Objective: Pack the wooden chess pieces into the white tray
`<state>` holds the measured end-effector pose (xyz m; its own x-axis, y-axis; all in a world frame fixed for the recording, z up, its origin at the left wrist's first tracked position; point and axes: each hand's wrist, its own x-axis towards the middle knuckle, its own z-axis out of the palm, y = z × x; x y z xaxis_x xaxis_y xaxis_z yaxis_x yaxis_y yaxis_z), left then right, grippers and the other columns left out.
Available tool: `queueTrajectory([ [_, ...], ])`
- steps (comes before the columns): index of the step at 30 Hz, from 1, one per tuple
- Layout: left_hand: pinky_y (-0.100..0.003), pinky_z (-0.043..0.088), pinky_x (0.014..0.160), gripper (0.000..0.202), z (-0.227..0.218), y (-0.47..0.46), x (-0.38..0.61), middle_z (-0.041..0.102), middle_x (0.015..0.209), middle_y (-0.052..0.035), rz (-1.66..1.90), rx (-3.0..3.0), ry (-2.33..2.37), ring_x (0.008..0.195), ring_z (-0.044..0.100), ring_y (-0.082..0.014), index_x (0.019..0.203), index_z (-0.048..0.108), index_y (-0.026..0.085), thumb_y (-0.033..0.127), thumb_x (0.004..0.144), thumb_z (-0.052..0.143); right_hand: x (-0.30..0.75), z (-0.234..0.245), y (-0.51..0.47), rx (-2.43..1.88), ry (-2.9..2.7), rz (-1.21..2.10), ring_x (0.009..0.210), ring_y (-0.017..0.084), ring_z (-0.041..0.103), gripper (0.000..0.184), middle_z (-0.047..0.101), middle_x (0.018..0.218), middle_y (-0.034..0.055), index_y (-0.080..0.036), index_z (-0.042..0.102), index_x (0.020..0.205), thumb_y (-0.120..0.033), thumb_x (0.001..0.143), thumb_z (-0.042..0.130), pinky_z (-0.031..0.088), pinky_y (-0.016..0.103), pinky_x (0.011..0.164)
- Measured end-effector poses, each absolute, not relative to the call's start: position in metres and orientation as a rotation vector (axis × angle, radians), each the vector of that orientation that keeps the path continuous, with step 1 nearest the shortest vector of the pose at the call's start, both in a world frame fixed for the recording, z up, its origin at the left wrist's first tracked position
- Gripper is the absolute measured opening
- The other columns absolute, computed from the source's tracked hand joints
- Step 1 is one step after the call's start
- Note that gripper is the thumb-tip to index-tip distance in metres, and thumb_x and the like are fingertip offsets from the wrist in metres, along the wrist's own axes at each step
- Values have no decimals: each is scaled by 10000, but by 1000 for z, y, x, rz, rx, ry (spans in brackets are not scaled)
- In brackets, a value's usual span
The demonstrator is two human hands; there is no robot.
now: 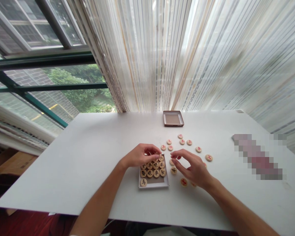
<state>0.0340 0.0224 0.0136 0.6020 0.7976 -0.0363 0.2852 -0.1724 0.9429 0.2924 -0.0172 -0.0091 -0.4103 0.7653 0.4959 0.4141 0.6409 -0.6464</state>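
My left hand [144,154] reaches over the far end of a shallow white-rimmed box [153,187]; its thumb and fingers are pinched together on a wooden xiangqi piece, mostly hidden by the fingertips. Rows of round pieces with black characters fill much of the box, among them a cannon piece [149,173] and, alone in the near row, a horse piece [143,182]. To the right of the box, my right hand [190,165] hovers with thumb and forefinger apart, holding nothing visible. Under it lie a black-marked piece [173,170] and a red-marked piece [184,182].
Several red-marked pieces, such as a chariot [198,149], are scattered on the white table [93,157] beyond and around my right hand. A brown-edged box lid [173,125] sits at the back by the curtain [147,59]. A blurred-out object [258,157] lies at right.
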Motion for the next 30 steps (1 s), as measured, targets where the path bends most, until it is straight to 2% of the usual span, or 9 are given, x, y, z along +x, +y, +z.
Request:
queueTrajectory([
  [3,-287,548,793,287,12,26,27,732,938,-81,613,1673,913,861,686,-184,1049,699,141,343,846,722,294,-8,-15,-914,-2029,522,816,178,654,162,701,929,39,-233,637,1084,-181,934,605,537,306,726],
  [8,-264,548,704,289,8,31,20,733,834,-63,634,1573,944,827,710,-194,992,637,150,363,827,743,295,-4,-12,-908,-1999,469,800,177,651,155,704,925,46,-226,643,1066,-162,932,601,545,312,726],
  [14,-237,520,681,293,11,32,18,722,871,-52,618,1736,998,772,658,-155,893,707,147,399,768,792,297,-3,-10,-919,-1979,435,792,178,653,150,701,907,41,-230,644,1056,-162,929,605,545,310,714],
  [22,-261,530,833,248,39,26,7,758,1034,-62,410,1871,969,936,686,-186,1078,744,197,336,890,659,307,-4,-4,-979,-1944,373,786,190,651,130,695,897,44,-238,648,1056,-202,949,585,551,344,757],
  [25,-249,530,784,253,47,26,8,763,1031,-54,401,1958,1031,885,692,-178,1090,750,213,335,891,651,310,-3,-2,-1000,-1925,353,773,192,652,127,695,893,49,-236,658,1048,-222,955,572,561,349,749],
  [30,-242,542,686,260,44,23,12,774,889,-58,426,1874,1049,762,699,-175,994,768,178,383,849,700,315,2,0,-1057,-1868,331,775,202,665,122,700,895,58,-235,669,1019,-252,956,566,582,341,718],
])
